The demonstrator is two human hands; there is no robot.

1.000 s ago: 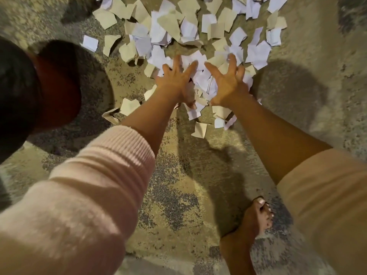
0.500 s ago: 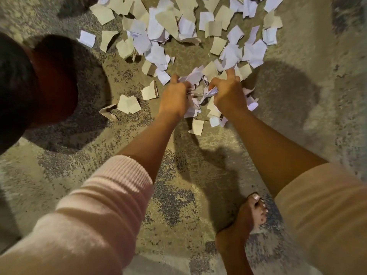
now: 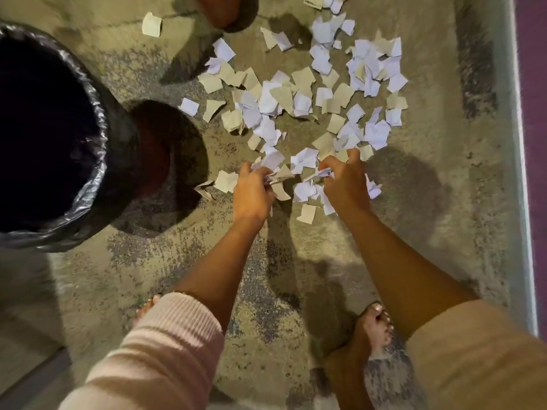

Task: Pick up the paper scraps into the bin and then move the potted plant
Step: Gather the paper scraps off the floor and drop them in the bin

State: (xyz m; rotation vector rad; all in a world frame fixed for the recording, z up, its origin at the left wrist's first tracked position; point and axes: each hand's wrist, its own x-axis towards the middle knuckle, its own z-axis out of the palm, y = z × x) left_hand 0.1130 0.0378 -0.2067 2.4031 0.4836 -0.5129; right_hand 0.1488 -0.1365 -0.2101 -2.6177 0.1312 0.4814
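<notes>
White and tan paper scraps (image 3: 297, 97): scattered on floor (image 3: 429, 247), toward its far edge; many remain. Left hand (image 3: 251, 195), right hand (image 3: 344, 189): each grip clamped on a bunched handful. Bin (image 3: 99, 173), black-lined: left edge. Step: gathering. Next, likely: carry handfuls leftward over rim, release.

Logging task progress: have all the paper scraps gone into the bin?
No: many paper scraps lie scattered on the floor, outside the bin.
</notes>
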